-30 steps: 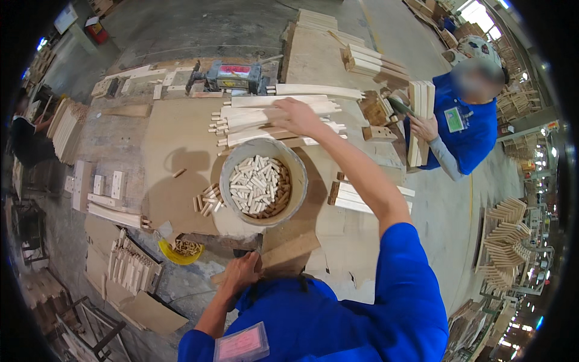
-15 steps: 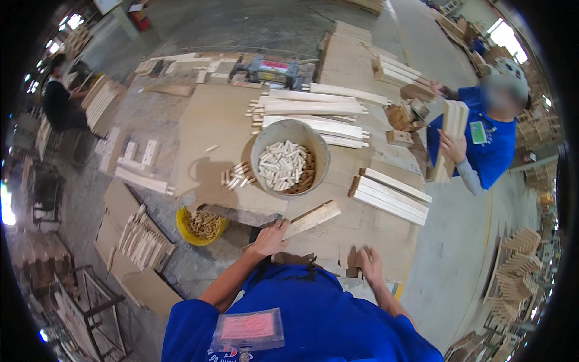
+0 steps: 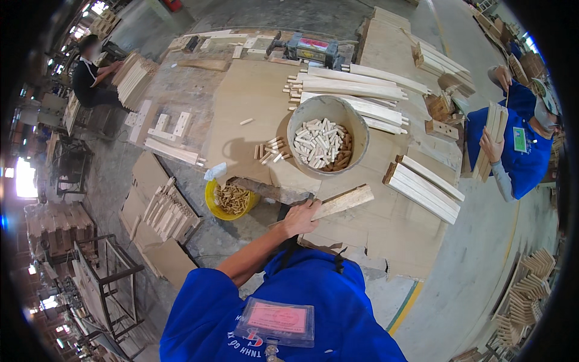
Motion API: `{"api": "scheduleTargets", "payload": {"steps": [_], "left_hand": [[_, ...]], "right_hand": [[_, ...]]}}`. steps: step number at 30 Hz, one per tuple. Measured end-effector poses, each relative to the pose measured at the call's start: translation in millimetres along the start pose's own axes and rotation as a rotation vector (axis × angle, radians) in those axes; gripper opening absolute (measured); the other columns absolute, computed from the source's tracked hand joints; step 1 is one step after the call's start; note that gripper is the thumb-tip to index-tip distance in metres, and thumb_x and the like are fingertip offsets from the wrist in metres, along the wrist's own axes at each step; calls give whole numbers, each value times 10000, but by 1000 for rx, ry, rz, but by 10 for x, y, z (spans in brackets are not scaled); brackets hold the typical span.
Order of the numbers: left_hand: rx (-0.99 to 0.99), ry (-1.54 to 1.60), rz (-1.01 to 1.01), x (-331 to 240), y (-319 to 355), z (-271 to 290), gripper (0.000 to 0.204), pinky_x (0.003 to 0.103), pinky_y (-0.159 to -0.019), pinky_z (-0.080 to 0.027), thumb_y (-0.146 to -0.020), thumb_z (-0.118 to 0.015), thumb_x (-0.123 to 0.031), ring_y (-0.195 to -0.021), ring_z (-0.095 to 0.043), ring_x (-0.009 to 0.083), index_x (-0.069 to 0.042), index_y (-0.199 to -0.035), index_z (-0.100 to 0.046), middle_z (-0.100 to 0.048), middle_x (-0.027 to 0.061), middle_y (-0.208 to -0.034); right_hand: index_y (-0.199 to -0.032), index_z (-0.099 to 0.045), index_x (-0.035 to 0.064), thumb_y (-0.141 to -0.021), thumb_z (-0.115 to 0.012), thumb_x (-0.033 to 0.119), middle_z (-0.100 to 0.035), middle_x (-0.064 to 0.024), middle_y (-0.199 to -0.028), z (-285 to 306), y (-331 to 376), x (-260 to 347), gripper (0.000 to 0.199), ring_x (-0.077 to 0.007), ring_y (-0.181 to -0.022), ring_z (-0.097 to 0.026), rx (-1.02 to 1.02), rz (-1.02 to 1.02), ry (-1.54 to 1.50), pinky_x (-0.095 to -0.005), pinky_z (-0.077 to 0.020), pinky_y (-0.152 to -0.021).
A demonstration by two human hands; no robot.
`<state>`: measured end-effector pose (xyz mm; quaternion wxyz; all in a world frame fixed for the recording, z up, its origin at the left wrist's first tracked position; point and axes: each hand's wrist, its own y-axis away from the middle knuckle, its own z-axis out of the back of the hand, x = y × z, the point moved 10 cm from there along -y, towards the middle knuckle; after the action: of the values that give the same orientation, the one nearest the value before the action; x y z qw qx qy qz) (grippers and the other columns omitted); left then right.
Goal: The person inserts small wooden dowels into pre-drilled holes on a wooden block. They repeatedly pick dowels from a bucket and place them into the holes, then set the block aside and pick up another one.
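Note:
At the near edge of the table, my left hand point(image 3: 301, 218) is closed round the near end of a short wooden slat point(image 3: 346, 203). The slat points away to the right across the brown cardboard, its far end free. My right hand is out of view. Just beyond the slat stands a grey bucket point(image 3: 360, 155) of short wooden dowels point(image 3: 322, 142), paler on the left and browner on the right. A small pile of loose dowels point(image 3: 272, 151) lies to the bucket's left.
Wooden bars point(image 3: 425, 188) lie to the right, more rails point(image 3: 356, 87) behind the bucket. A yellow bucket point(image 3: 210, 202) of dowels stands by the table's left edge. At the right a co-worker point(image 3: 525, 139) holds wooden pieces; another person point(image 3: 90, 75) is at far left.
My right hand, formerly at the near right table edge, has left the view. The whole scene has shifted right and up in the picture. My left hand stays on the slat.

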<state>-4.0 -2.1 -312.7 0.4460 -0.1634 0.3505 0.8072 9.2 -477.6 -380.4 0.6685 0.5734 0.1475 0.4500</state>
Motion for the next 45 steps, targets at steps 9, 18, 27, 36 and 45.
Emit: {"api": "scheduleTargets", "payload": {"steps": [9,18,27,36,45], "left_hand": [[-11,43,-5,10,11,24,672,525,-901,-522,-832,-687,-302,-1057,-643,448,-78,-1419,-446,-575,243,-1251],[-32,54,-12,-21,31,63,579,534,-897,-510,-852,-676,-284,-1021,-645,471,-78,-1345,-454,-568,256,-1223],[-21,71,-2,-58,47,107,591,530,-920,-510,-861,-666,-280,-1066,-637,468,-64,-1370,-458,-560,267,-1278],[-94,71,22,-109,115,124,584,541,-881,-524,-879,-663,-297,-1023,-632,491,-68,-1377,-460,-569,258,-1206],[-211,-32,-20,-344,129,148,551,508,-945,-501,-880,-664,-268,-1118,-590,431,-18,-1343,-500,-538,213,-1214]], "right_hand": [[-1262,-606,-79,-991,-572,442,-665,-269,-1232,-4,-61,145,588,-354,-1174,-628,7,-6,33,-423,-474,-1000],[-1279,-595,-77,-981,-587,452,-661,-274,-1239,-9,-90,165,607,-358,-1182,-625,6,-25,48,-426,-475,-1002],[-1295,-584,-75,-972,-602,463,-656,-279,-1245,-10,-87,155,628,-361,-1189,-622,1,-40,39,-430,-475,-1005],[-1312,-573,-74,-962,-616,473,-652,-284,-1252,1,-90,123,650,-365,-1196,-620,1,-56,34,-434,-476,-1008],[-1328,-561,-72,-952,-631,483,-647,-289,-1259,7,-18,81,674,-369,-1203,-617,0,-87,26,-437,-476,-1010]]}}
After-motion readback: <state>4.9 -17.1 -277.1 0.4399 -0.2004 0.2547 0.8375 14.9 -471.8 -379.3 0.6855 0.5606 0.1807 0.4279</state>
